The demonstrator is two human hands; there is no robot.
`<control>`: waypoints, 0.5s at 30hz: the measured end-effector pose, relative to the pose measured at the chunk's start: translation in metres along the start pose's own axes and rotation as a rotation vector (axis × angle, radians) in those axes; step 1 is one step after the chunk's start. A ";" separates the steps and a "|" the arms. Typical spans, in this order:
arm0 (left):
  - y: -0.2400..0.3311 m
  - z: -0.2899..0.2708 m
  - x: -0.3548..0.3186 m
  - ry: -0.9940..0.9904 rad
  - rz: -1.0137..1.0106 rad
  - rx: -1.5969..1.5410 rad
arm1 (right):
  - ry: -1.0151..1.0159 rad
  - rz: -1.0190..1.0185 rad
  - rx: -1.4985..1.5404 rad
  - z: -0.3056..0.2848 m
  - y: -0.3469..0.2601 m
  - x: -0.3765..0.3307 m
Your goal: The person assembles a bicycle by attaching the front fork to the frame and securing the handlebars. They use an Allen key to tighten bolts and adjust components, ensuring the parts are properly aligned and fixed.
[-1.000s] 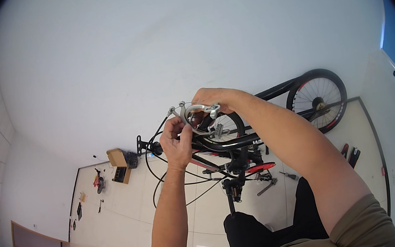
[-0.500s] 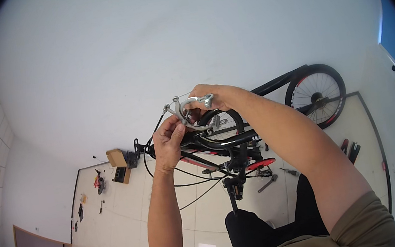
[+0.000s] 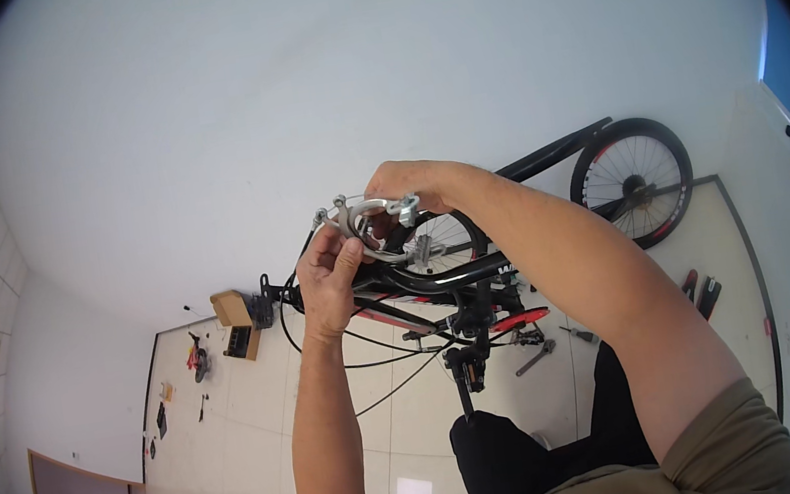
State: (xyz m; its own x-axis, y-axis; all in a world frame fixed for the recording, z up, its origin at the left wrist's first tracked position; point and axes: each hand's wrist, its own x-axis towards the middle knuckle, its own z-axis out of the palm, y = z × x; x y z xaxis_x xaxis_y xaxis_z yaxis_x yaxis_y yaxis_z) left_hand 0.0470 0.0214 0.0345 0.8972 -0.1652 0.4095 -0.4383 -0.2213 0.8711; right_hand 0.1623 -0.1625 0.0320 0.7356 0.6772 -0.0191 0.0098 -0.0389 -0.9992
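A silver bicycle caliper brake (image 3: 347, 215) with curved arms is held up above the bicycle frame (image 3: 460, 281). My left hand (image 3: 327, 282) pinches its lower left side between thumb and fingers. Behind the upper arm of the brake, my right hand (image 3: 405, 185) is closed round it; the brake hides some of those fingertips. A brake pad holder (image 3: 408, 210) sticks out at the right end of the upper arm. Black cables (image 3: 295, 340) loop down to the left of the frame, close to my left hand.
The bicycle's spoked wheel (image 3: 633, 185) is at the right by the wall. On the tiled floor lie a wrench (image 3: 535, 358), an open cardboard box (image 3: 233, 310) with black parts, and several loose bike parts at the left. A black pedal (image 3: 475, 375) juts out near my knee.
Both hands and the brake have shifted slightly left and up. The brake is still in both hands.
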 end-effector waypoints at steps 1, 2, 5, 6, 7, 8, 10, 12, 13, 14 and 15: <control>-0.002 0.000 0.001 0.005 -0.002 -0.009 | 0.013 -0.009 -0.010 -0.002 0.001 0.000; -0.003 0.000 0.002 0.010 -0.004 -0.017 | -0.043 -0.012 0.104 -0.004 0.003 -0.001; 0.000 0.004 0.003 0.026 0.004 -0.008 | -0.084 -0.108 0.050 -0.007 0.009 -0.006; -0.001 0.005 0.003 0.027 0.007 0.000 | -0.085 -0.110 0.012 -0.008 0.009 -0.006; 0.000 0.005 0.003 0.028 0.012 0.009 | -0.082 -0.108 0.005 -0.007 0.009 -0.006; 0.001 0.005 0.002 0.029 0.012 0.002 | -0.078 -0.106 -0.002 -0.006 0.009 -0.006; 0.002 0.007 0.003 0.027 0.017 -0.015 | -0.089 -0.087 0.039 -0.008 0.009 -0.004; 0.001 0.007 0.006 0.002 0.031 -0.028 | -0.117 -0.054 0.135 -0.014 0.010 -0.002; 0.000 0.006 0.005 -0.004 0.034 -0.031 | -0.104 -0.065 0.116 -0.011 0.008 -0.003; 0.001 0.005 0.005 -0.001 0.034 -0.038 | -0.091 -0.076 0.097 -0.010 0.007 -0.006; 0.002 0.005 0.004 0.002 0.034 -0.046 | -0.078 -0.087 0.077 -0.008 0.005 -0.008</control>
State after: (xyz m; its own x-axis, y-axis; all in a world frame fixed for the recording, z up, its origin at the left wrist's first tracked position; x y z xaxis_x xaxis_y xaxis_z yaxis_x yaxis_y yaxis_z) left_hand 0.0496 0.0152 0.0360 0.8820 -0.1703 0.4393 -0.4656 -0.1714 0.8683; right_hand 0.1623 -0.1740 0.0271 0.6791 0.7309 0.0680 0.0167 0.0773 -0.9969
